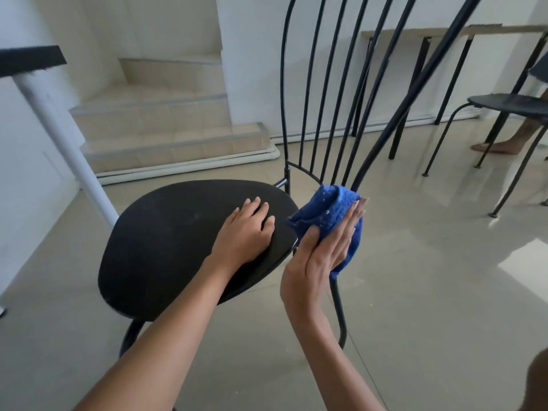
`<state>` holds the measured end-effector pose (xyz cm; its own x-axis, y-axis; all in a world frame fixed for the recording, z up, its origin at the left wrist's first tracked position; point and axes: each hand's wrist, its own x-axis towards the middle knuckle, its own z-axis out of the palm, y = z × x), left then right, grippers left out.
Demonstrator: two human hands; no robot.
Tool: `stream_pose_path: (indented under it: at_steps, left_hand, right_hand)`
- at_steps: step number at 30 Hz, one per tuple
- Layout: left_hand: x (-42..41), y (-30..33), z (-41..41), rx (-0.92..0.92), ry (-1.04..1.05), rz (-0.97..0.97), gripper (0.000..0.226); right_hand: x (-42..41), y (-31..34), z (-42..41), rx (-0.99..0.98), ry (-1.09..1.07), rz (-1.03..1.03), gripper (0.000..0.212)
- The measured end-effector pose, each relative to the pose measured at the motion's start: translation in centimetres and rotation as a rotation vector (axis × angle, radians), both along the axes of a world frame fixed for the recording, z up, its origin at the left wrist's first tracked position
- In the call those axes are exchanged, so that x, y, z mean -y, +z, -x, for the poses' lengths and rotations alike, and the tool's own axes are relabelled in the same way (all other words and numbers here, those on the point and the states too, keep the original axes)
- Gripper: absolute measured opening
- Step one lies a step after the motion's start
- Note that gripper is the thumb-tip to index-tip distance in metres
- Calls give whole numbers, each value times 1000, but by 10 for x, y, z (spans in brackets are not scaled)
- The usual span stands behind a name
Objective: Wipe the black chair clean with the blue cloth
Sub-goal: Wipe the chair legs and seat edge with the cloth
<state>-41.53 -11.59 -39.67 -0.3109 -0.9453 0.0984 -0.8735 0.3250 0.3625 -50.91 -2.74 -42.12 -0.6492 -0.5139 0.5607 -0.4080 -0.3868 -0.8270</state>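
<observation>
The black chair (166, 244) stands on the tiled floor, with a round dusty seat and a back of thin metal bars rising at the upper right. My left hand (246, 229) lies flat on the right side of the seat, fingers together, holding nothing. My right hand (323, 250) presses the bunched blue cloth (329, 215) against the lowest part of the outer back bar, just right of the seat's edge. The fingers lie straight along the cloth, with the thumb hooked around its near side. The bar beneath the cloth is hidden.
Tiled steps (166, 126) rise at the back left behind a white post (62, 143). A second black chair (510, 105) and a table (439, 32) stand at the right, with another person's bare foot (501, 146) on the floor there.
</observation>
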Motion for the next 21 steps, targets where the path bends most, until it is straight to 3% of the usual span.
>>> stream_pose_path:
  at_steps: [2, 4, 6, 7, 10, 15, 21]
  left_hand:
    - [-5, 4, -5, -187, -12, -6, 51]
    - [-17, 14, -11, -558, -14, -109, 45]
    - [-35, 30, -18, -904, -85, -257, 56]
    - [-44, 37, -23, -968, -140, -292, 64]
    - [-67, 59, -38, -998, -257, -271, 70]
    - [-81, 99, -66, -937, -261, -188, 44]
    - [-85, 140, -95, -853, -36, -64, 23]
  right_hand:
    - [-3, 4, -8, -71, -2, 32, 62]
    - [-2, 8, -17, -138, -5, 69, 61]
    - [0, 15, -27, -171, 10, 108, 61]
    - [1, 20, -33, -170, 23, 120, 60]
    - [6, 36, -47, -136, 66, 111, 60]
    - [15, 53, -65, -244, 142, 21, 60]
    - [19, 71, -86, -431, 315, -56, 64]
